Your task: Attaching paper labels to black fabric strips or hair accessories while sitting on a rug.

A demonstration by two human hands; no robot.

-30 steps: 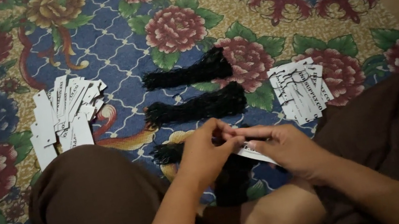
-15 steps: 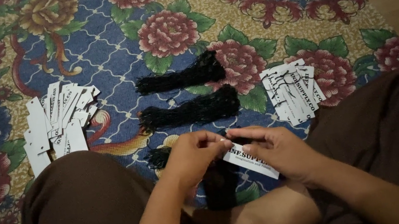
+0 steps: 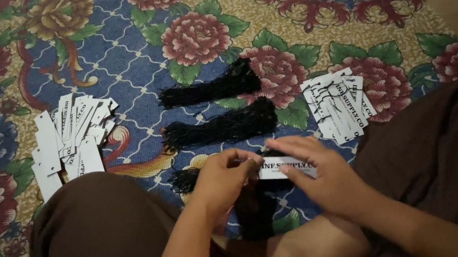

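Down on the flower-patterned carpet (image 3: 123, 59) of blue, red and green, the person sits cross-legged in dark brown trousers (image 3: 99, 245), both hands meeting in front of the knees. Between them is a small white rectangular card tag with black print (image 3: 286, 167): the right hand (image 3: 318, 172) lies over its right end with fingers curled round it, and the left hand (image 3: 226, 176) pinches at its left end with thumb and fingertips closed; whether a string is in that pinch cannot be told. Just beyond the hands lie three bundles of black strings: the farthest bundle (image 3: 213, 89), the middle bundle (image 3: 222, 127), and the nearest bundle (image 3: 187, 178), partly hidden by the left hand. Well out from the left hand, beside the left knee, sits a loose heap of plain white tags (image 3: 71, 140). Beyond the right hand, near the right knee, lies a smaller pile of white tags with black strings on them (image 3: 339, 106).
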